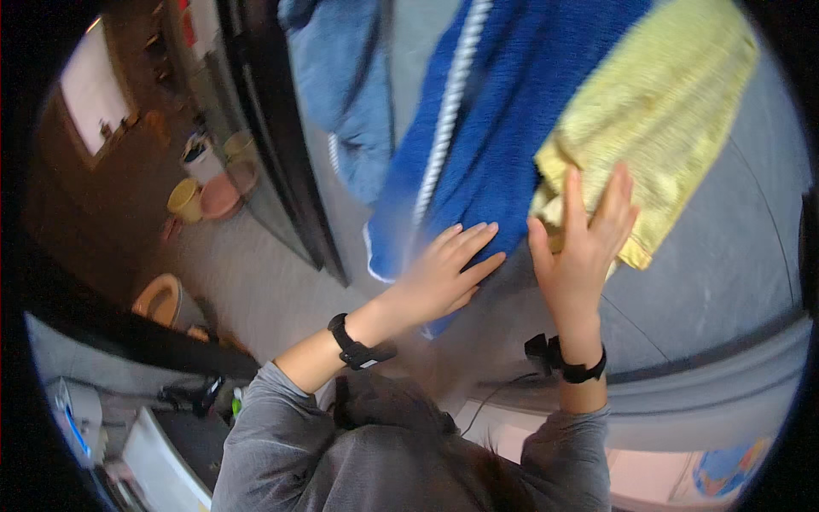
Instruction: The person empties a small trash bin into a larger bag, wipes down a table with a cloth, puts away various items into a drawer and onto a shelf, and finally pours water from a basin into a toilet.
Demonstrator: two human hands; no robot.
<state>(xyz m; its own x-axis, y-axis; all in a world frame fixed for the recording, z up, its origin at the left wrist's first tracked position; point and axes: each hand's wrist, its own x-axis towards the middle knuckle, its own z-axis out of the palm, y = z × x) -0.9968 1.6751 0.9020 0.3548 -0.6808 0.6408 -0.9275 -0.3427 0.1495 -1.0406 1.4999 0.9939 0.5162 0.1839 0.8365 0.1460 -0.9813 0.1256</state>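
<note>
Left hand (444, 273): grip open, fingers flat on the lower edge of a blue towel (503, 145) with a white stripe. Right hand (580, 247): grip open, palm pressed on the corner of a yellow towel (657, 111), which overlaps the blue one just beyond the fingertips. Both lie on a grey counter (725, 264).

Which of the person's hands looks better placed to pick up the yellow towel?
Probably the right hand: its fingers already lie on the yellow towel's near corner. The left hand rests flat on the blue towel beside it.
</note>
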